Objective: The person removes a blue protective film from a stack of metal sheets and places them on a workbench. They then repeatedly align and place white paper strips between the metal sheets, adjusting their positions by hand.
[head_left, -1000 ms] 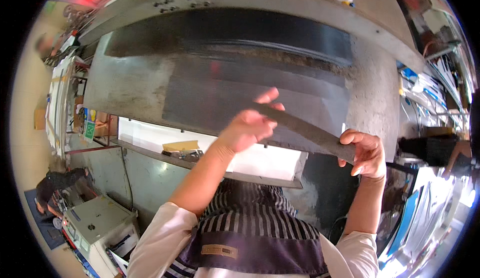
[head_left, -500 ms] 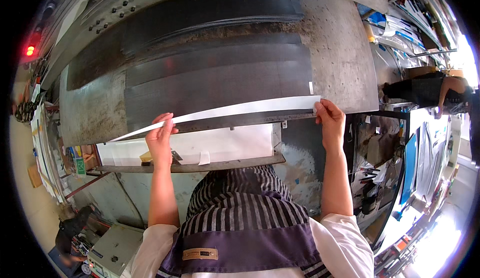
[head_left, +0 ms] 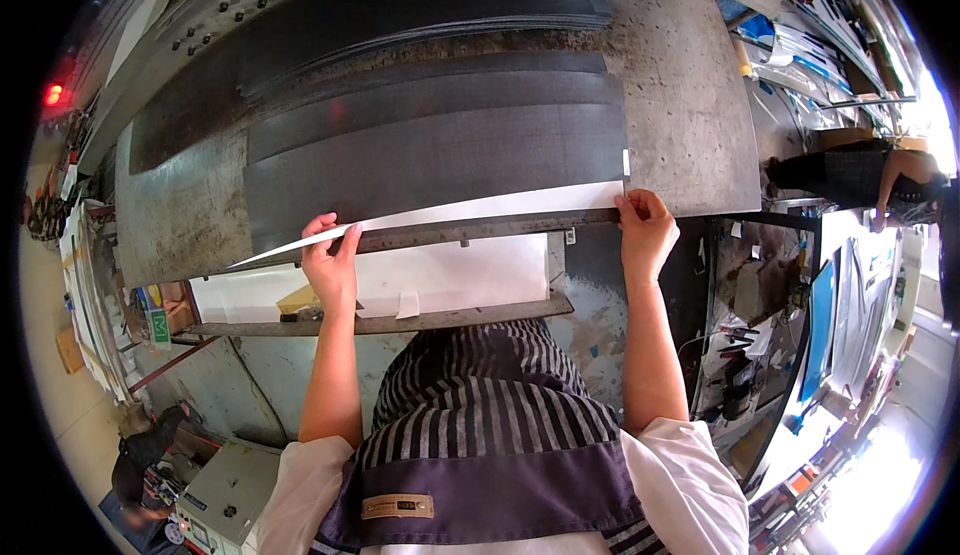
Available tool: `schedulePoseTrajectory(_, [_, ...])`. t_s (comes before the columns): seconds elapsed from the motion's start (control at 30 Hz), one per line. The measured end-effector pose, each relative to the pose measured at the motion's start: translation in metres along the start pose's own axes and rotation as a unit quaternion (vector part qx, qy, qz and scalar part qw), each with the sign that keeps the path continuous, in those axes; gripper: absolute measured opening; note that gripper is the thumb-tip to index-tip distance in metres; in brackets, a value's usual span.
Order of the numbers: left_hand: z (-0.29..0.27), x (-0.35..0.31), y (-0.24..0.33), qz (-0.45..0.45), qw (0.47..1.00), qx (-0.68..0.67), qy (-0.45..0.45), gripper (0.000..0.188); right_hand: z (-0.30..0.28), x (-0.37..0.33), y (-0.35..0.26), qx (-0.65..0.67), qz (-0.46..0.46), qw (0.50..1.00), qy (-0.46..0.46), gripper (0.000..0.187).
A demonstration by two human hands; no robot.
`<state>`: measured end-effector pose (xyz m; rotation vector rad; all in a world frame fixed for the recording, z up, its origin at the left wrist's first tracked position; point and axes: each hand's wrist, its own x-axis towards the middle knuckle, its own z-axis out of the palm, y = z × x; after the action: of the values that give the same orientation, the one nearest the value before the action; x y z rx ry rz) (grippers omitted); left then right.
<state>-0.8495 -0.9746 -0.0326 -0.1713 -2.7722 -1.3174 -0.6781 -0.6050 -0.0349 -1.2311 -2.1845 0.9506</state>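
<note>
A long white strip (head_left: 480, 207) lies along the near edge of a dark flat sheet (head_left: 430, 150), narrowing toward its left end. My left hand (head_left: 332, 267) pinches the strip between thumb and fingers, left of its middle. At the far right end, my right hand (head_left: 648, 233) has its thumb and fingertips closed on the strip, by the sheet's right corner. Just above that corner sits a small white tab (head_left: 626, 162). The dark sheet rests with others on a worn metal table (head_left: 690, 115).
Farther back on the table is a stack of dark sheets (head_left: 430, 0). Below its front edge hangs a white-lined tray (head_left: 450, 270) with a yellow block (head_left: 297, 300) in it. A person (head_left: 850, 180) stands at the right, another (head_left: 140, 465) at lower left. A red lamp (head_left: 53, 94) glows at left.
The right end of the strip, with my right hand, has shifted a little left and now meets the dark sheet's right edge. My left hand has slid slightly right and away from me.
</note>
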Motion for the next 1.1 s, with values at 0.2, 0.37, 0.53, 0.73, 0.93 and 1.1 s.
schedulePoseTrajectory(0.2, [0.003,-0.001,0.007,0.001,1.000,0.002,0.017,0.022,0.000,0.000,-0.005,0.015,0.037,0.999,0.016,0.015])
schedulePoseTrajectory(0.37, [0.005,-0.001,0.002,0.009,1.000,-0.001,0.021,0.022,-0.002,0.001,-0.007,0.006,0.036,0.999,0.008,0.015])
schedulePoseTrajectory(0.53, [0.007,-0.001,0.000,0.009,1.000,-0.011,0.018,0.020,-0.002,0.001,-0.004,0.023,0.035,0.999,0.013,0.016])
schedulePoseTrajectory(0.73, [0.006,-0.001,-0.005,0.036,0.998,-0.035,0.043,0.022,-0.002,0.002,-0.003,0.032,0.031,0.999,0.003,0.013])
schedulePoseTrajectory(0.93, [0.004,-0.001,-0.001,0.023,0.999,-0.026,0.033,0.017,-0.001,0.001,-0.007,0.021,0.029,0.999,-0.011,0.014])
schedulePoseTrajectory(1.1, [0.008,-0.001,0.003,0.021,0.999,-0.036,0.026,0.017,-0.004,0.002,-0.009,0.008,0.014,1.000,-0.012,0.012])
